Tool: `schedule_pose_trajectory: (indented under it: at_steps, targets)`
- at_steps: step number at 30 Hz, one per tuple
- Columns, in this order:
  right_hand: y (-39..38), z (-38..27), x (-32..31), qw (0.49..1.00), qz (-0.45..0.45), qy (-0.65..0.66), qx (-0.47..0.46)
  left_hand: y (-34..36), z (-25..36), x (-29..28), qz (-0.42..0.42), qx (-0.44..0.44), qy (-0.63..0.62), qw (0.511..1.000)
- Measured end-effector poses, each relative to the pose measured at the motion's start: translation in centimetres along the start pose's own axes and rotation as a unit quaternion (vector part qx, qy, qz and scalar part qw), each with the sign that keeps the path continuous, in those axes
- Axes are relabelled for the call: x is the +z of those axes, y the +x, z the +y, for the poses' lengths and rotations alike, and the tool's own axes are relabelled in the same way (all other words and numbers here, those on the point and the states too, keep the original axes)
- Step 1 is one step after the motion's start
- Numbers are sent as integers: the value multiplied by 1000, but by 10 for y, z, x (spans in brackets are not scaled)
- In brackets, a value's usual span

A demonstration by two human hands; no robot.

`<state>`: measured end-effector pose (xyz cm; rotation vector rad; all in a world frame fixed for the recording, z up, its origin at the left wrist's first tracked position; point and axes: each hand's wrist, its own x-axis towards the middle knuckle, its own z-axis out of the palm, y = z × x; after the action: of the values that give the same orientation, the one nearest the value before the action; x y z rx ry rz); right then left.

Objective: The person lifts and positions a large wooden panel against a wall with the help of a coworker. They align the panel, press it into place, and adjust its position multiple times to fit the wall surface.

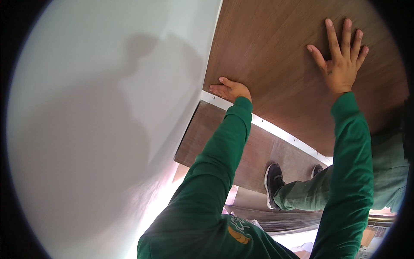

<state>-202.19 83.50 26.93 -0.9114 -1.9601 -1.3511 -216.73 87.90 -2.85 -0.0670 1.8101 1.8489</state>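
Note:
A broad brown wood-grain board (267, 56) lies in front of me, its left end close against the white wall. My right hand (341, 69) rests flat on it toward the far right, fingers spread and stretched out. Near the board's left corner, by its front edge, is my left hand (230, 89). Its fingers are extended side by side toward the wall, with the thumb apart, and it grips nothing that I can see. Both arms reach forward in green sleeves.
The white wall (86, 108) rises on the left, with a shadow across it. Below the board's front edge runs a white strip (276, 129) with small pins or nails along it. A lower brown step (207, 134) carries dark shoes (274, 181). Long dark strips (276, 218) lie further down.

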Motion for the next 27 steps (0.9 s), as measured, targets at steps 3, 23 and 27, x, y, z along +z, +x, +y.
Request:
schedule_pose_trajectory:
  at_steps: [3, 23, 27]
  targets:
    - [1, 0, 0, 1000, 14, 9, 3, -1, 1, 0, 1, 1, 5, 1000]
    - [11, -14, -40, 990, -94, -102, 23, -5, 6, -5, -3, -4, -13, 1000]
    - [9, -20, -33, 995, -40, -90, 9, -4, 6, -7, 0, -5, -27, 1000]
